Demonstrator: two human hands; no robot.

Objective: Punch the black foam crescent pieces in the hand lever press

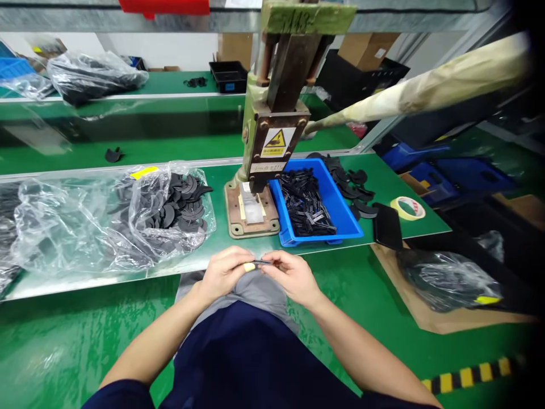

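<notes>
Head view: both hands meet just in front of the near edge of the worktop (pixel 383 187), over the person's lap. The left hand (pixel 223 271) and the right hand (pixel 289 275) each pinch one end of a small, thin dark part (pixel 260 262), so both are closed on it; a yellow covering shows on a left fingertip where it touches the piece. The part is seen edge-on and is too small to tell its shape.

Straight beyond the hands stands a hand press (pixel 272 130) with a yellow warning label, its base plate (pixel 251 213) bare apart from a pale insert under the ram. A long padded lever (pixel 426 91) runs off to the far right. Just right of the base sits a blue tray (pixel 336 210) full of small black pieces, with loose crescent-shaped black parts (pixel 355 190) lying beyond it and a tape roll (pixel 407 208) further right. To the left lies a clear bag (pixel 170 207) spilling more flat black parts.

Judging by this, the step in hand looks like preparing or checking one piece between the fingers before it goes to the press. The next move would call for carrying it far-ward onto the insert, seated squarely, then freeing the right hand for the lever while keeping fingers clear of the ram.
</notes>
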